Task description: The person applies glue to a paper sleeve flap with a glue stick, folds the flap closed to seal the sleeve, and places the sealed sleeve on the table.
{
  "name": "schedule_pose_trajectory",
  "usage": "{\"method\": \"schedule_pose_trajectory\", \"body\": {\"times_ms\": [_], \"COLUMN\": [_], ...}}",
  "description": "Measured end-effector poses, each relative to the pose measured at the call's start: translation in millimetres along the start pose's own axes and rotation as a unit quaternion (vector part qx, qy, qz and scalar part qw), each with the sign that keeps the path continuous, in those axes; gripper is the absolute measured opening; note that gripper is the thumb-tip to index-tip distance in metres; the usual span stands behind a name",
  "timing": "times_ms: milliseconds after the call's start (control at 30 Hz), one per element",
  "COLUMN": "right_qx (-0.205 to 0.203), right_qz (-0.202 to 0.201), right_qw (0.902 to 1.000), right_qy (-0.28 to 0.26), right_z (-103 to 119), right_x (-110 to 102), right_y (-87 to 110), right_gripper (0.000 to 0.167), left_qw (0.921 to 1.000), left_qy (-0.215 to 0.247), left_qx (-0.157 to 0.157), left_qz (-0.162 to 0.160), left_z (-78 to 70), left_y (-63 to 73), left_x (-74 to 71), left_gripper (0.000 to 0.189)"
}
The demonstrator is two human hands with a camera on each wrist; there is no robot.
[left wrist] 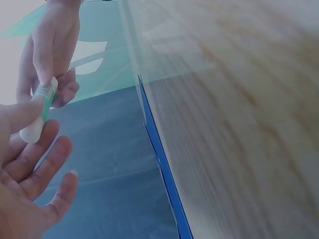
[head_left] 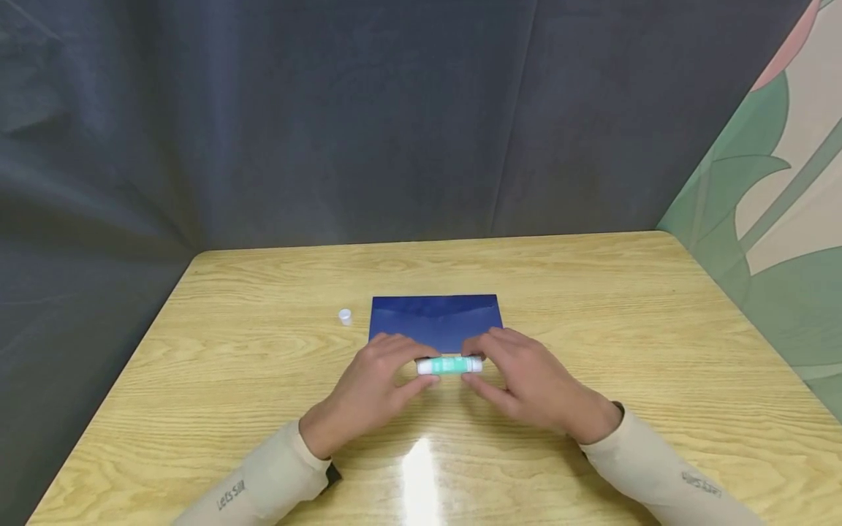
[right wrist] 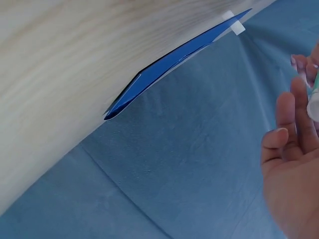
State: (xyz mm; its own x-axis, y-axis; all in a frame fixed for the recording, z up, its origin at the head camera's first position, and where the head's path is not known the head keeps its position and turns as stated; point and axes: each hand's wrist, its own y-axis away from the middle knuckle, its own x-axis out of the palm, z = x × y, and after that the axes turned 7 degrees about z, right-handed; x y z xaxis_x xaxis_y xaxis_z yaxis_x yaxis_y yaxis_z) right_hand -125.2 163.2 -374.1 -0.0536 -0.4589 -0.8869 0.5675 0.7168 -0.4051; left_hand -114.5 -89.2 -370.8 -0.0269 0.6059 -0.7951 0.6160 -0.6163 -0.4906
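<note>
A white and green glue stick (head_left: 449, 365) lies level between both hands in the head view. My left hand (head_left: 376, 376) pinches its left end between thumb and fingers. At the other end, my right hand (head_left: 526, 378) pinches it the same way. In the left wrist view the glue stick (left wrist: 33, 130) points its white end toward the camera, the left thumb over it. Just beyond the hands lies a dark blue envelope (head_left: 434, 321), its near edge partly covered by them. The right wrist view catches only part of the glue stick (right wrist: 313, 106) at the frame's edge.
A small white cap (head_left: 345, 315) sits on the wood-grain table (head_left: 263, 307), left of the envelope. Dark cloth (head_left: 368, 124) hangs behind the table and along its left side. A patterned green and beige surface (head_left: 789, 307) borders the right.
</note>
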Motion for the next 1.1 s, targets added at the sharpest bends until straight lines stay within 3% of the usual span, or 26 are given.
{"method": "schedule_pose_trajectory", "body": {"times_ms": [367,700,1100], "right_qx": [0.015,0.013,-0.014], "right_qz": [-0.014,-0.004,-0.011], "right_qw": [0.9998,0.9999,0.9998], "right_qy": [0.006,-0.001,0.002], "right_z": [-7.3,-6.4,-6.6], "right_x": [-5.2,-5.5,-4.9], "right_y": [4.3,4.2,3.9], "right_gripper": [0.023,0.024,0.021], "left_qw": [0.9982,0.9982,0.9978], "left_qy": [0.034,0.037,0.044], "left_qx": [-0.050,-0.022,-0.026], "left_qz": [-0.001,-0.042,-0.043], "left_z": [1.4,2.6,0.8], "left_y": [0.9,1.0,1.5], "left_x": [-2.2,-0.3,-0.4], "left_gripper": [0.024,0.026,0.025]}}
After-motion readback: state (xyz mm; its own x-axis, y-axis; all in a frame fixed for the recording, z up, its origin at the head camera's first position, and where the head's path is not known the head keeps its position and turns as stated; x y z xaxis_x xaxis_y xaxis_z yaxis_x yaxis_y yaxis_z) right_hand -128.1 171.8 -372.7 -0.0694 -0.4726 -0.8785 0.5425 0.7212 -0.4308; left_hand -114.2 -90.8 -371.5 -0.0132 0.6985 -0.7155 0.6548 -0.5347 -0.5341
